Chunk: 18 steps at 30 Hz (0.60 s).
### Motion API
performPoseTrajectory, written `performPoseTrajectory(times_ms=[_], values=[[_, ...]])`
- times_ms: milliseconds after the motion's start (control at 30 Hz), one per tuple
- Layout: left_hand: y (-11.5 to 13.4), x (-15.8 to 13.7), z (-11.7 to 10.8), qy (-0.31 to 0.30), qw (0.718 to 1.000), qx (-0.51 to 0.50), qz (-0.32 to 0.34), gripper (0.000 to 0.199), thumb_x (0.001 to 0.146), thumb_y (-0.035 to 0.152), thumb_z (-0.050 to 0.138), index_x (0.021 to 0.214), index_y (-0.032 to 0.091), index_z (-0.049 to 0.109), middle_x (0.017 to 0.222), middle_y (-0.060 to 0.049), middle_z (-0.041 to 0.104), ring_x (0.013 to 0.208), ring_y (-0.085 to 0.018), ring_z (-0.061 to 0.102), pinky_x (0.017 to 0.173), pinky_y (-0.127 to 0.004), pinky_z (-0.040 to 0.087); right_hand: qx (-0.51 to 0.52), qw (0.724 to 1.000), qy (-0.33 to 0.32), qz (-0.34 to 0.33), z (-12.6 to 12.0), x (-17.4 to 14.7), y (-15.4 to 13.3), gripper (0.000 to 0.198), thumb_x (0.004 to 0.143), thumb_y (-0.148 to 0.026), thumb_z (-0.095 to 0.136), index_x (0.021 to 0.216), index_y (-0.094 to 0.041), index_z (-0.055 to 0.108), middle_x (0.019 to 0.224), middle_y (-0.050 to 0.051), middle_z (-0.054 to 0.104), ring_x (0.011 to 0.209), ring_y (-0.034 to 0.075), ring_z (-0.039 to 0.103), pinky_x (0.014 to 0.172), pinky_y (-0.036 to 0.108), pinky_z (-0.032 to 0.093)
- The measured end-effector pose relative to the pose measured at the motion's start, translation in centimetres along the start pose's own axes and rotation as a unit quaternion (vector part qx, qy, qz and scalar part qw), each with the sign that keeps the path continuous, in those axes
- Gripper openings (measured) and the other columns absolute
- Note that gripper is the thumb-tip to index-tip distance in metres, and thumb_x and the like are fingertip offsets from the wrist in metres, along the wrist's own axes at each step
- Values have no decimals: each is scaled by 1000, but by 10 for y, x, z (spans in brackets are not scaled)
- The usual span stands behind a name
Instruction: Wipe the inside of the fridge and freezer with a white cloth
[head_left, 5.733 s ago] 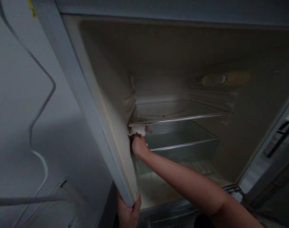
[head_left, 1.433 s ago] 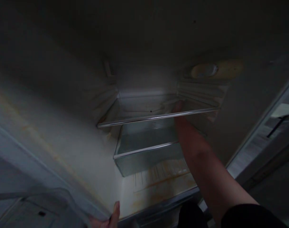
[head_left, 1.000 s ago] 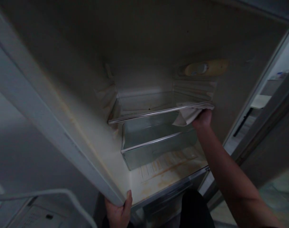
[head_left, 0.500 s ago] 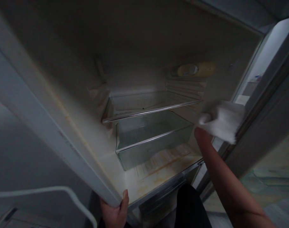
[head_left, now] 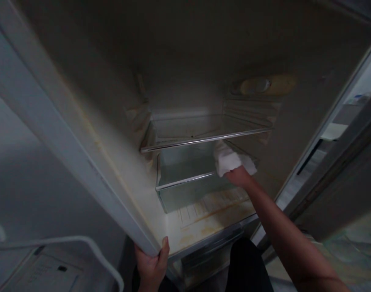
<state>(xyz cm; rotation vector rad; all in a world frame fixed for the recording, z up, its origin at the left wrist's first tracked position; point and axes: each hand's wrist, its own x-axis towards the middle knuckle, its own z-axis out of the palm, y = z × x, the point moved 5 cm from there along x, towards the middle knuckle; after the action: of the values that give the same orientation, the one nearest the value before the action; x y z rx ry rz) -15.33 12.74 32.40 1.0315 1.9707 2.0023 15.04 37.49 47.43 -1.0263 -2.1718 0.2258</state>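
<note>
My right hand (head_left: 238,176) reaches into a dim fridge (head_left: 130,194) with its fingers closed on a white cloth (head_left: 229,159). The cloth is over the right part of a clear drawer (head_left: 185,198), hiding some of its front rim, below a glass shelf (head_left: 185,129). At the lower left, my left hand (head_left: 152,261) grips the bottom corner of the fridge's side wall, thumb on the inner face. Yellowish stains mark the fridge floor (head_left: 210,227) in front of the drawer.
A yellowed lamp cover (head_left: 266,85) sits on the right inner wall. The fridge door (head_left: 334,178) stands open at the right. A white bent tube (head_left: 91,243) crosses the lower left. My dark-clothed knee (head_left: 248,267) is below the fridge's edge.
My right hand has moved left with the cloth, from near the door edge into the fridge over the drawer. My left hand keeps its hold. The view has shifted slightly.
</note>
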Motion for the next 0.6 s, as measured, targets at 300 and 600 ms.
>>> performPoseTrajectory(times_ms=[300, 600], values=[[-3, -4, 0, 1, 999, -8, 35, 65, 67, 46, 82, 118, 14, 56, 100, -11, 71, 92, -27, 73, 84, -38, 61, -105, 949, -257, -149, 72, 40, -137, 67, 96, -37, 56, 159, -16, 42, 168, 15, 28, 155, 35, 28, 126, 57, 23], [-1, -4, 1, -14, 1000, -5, 23, 66, 69, 48, 82, 117, 13, 53, 98, -14, 71, 86, -27, 73, 81, -39, 61, -134, 937, -297, -128, 127, 97, -184, 54, 104, -41, 38, 149, -16, 56, 158, 16, 47, 152, 37, 35, 123, 59, 29]])
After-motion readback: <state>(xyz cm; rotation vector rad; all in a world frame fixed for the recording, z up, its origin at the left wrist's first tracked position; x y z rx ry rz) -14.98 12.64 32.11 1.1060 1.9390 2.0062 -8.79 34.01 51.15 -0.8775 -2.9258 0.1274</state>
